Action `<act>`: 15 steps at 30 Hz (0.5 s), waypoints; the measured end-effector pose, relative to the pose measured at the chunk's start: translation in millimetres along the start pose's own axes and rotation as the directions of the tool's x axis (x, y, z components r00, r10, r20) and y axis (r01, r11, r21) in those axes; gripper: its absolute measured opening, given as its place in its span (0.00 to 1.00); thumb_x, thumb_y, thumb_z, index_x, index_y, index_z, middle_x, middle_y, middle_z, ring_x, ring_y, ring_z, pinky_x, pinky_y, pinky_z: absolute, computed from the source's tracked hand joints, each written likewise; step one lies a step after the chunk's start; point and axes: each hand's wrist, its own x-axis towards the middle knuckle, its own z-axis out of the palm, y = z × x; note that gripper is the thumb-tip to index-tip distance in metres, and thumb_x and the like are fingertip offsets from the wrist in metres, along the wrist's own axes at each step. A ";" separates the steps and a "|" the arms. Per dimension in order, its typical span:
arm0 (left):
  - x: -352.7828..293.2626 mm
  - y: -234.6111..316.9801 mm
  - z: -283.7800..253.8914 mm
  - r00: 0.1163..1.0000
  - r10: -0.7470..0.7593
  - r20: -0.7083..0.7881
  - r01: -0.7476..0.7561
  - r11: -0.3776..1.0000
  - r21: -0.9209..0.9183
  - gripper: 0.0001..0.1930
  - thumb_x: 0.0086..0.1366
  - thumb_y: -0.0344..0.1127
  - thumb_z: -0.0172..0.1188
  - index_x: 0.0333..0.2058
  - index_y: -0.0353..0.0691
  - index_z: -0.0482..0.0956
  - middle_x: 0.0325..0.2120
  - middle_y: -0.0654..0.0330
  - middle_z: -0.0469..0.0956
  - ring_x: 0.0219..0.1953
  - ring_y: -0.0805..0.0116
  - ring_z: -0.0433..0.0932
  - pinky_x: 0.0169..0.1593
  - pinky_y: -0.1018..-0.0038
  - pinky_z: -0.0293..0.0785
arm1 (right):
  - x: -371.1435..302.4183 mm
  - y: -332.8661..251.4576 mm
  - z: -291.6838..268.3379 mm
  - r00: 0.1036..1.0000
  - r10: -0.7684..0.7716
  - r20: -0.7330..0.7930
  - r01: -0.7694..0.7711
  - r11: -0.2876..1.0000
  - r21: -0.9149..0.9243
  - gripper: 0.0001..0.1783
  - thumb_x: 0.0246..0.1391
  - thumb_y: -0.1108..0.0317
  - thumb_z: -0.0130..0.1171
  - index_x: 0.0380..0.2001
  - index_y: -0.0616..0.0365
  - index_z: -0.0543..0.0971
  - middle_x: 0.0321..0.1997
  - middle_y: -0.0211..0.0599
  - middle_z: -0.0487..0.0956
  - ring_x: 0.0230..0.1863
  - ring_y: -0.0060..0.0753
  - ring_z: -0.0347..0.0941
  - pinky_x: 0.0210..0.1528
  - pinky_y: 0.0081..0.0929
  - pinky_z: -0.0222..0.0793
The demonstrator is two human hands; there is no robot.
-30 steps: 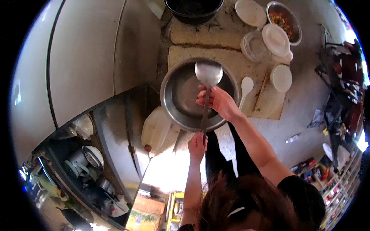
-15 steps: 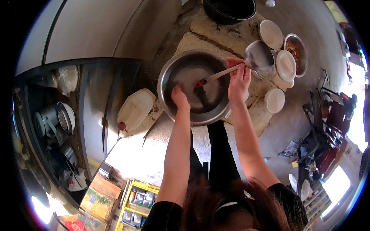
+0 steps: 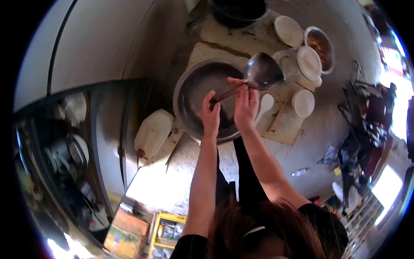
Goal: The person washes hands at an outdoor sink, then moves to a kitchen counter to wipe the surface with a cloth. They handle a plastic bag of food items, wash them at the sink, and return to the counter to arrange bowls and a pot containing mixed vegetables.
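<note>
Over a wide metal basin (image 3: 183,97), a metal ladle (image 3: 261,71) is held tilted in both hands. Its round bowl points up and to the right, beyond the basin's rim. My right hand (image 3: 246,108) grips the handle close to the bowl. My left hand (image 3: 211,115) closes round the far end of the handle, above the basin's middle. Whatever lies at the bottom of the basin is partly hidden by my hands and in shadow. A white spoon (image 3: 265,105) rests just right of the basin, near my right hand.
A black pot (image 3: 239,15) stands at the back. To the right are a metal bowl of food (image 3: 330,60), white lids (image 3: 309,62) and a small white bowl (image 3: 303,103). A pale plastic jug (image 3: 154,134) lies at left, near a dark shelf rack (image 3: 93,138).
My left hand has come up from inside the basin to the handle's end. The ladle and my right hand have shifted left, uncovering the white spoon. The whole view has also shifted.
</note>
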 end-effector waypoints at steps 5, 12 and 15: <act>2.9 4.9 -16.7 0.938 0.274 0.211 -0.343 0.818 0.462 0.17 0.53 0.29 0.57 0.44 0.37 0.72 0.37 0.54 0.74 0.42 0.57 0.73 0.48 0.68 0.67 | -32.2 -21.3 33.0 1.000 -0.001 0.017 0.000 1.000 0.023 0.14 0.62 0.64 0.44 0.38 0.61 0.75 0.42 0.39 0.77 0.43 0.22 0.70 0.47 0.21 0.64; 1.2 15.2 -32.9 0.907 0.273 0.322 -0.398 0.805 0.441 0.15 0.57 0.34 0.56 0.42 0.34 0.70 0.34 0.54 0.75 0.38 0.55 0.73 0.42 0.67 0.68 | -63.5 -39.6 56.4 0.987 0.159 0.010 -0.158 0.984 -0.083 0.13 0.59 0.69 0.47 0.46 0.58 0.74 0.29 0.25 0.70 0.29 0.13 0.62 0.32 0.15 0.61; -6.9 10.2 -43.2 0.883 0.308 0.355 -0.445 0.789 0.423 0.18 0.55 0.35 0.57 0.44 0.34 0.69 0.36 0.52 0.73 0.40 0.54 0.72 0.44 0.66 0.67 | -67.5 -9.2 69.9 0.989 0.001 -0.151 -0.038 0.970 -0.240 0.13 0.56 0.70 0.50 0.45 0.57 0.74 0.29 0.28 0.72 0.30 0.22 0.67 0.33 0.20 0.63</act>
